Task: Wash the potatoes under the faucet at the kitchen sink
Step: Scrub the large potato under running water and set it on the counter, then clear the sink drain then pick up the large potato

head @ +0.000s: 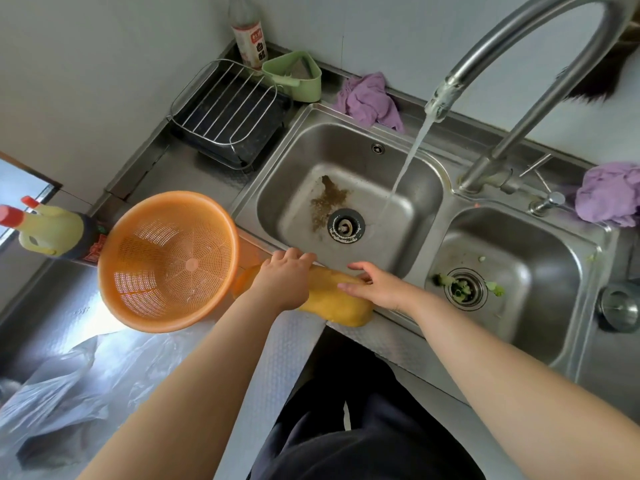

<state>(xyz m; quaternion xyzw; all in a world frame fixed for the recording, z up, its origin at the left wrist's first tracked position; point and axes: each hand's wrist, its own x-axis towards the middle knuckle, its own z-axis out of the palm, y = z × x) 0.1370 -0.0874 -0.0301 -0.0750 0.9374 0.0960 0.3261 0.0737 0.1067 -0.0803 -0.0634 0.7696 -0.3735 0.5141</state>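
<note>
Your yellow potato bag [332,303] lies on the worktop's front edge by the left basin [408,188], your left hand [285,278] pressed on it, fingers curled, your right hand [375,285] spread flat across it, faucet [519,53] streaming into the basin, orange colander [166,261] just left
</note>
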